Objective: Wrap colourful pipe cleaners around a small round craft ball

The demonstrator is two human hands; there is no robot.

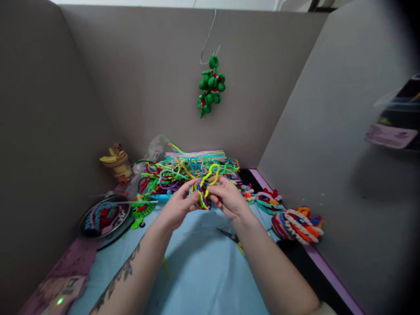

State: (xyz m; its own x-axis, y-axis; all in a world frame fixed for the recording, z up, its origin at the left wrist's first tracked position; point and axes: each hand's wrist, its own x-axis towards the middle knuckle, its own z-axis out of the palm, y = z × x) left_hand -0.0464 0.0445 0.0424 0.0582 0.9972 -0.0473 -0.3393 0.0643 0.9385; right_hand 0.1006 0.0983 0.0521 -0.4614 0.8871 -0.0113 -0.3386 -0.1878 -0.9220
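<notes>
My left hand (181, 202) grips a small bundle of coloured pipe cleaners (201, 197), with red, purple, green and yellow strands bent together, above the blue cloth. A yellow pipe cleaner (215, 167) loops up out of this piece. Fingers of my right hand (228, 197) are pinched on the yellow strand at the bundle's right side; the fingertips partly hide the contact. Below my right wrist lies a pair of scissors (233, 237) with dark blades and yellow handles, partly covered by the forearm.
Behind my hands a heap of loose pipe cleaners (164, 175) fills a blue tray. A green figure (141, 209) and a round tin (106, 216) are on the left. Several colourful fish-like figures (297, 225) line the right edge. A green ornament (211, 85) hangs before the grey wall.
</notes>
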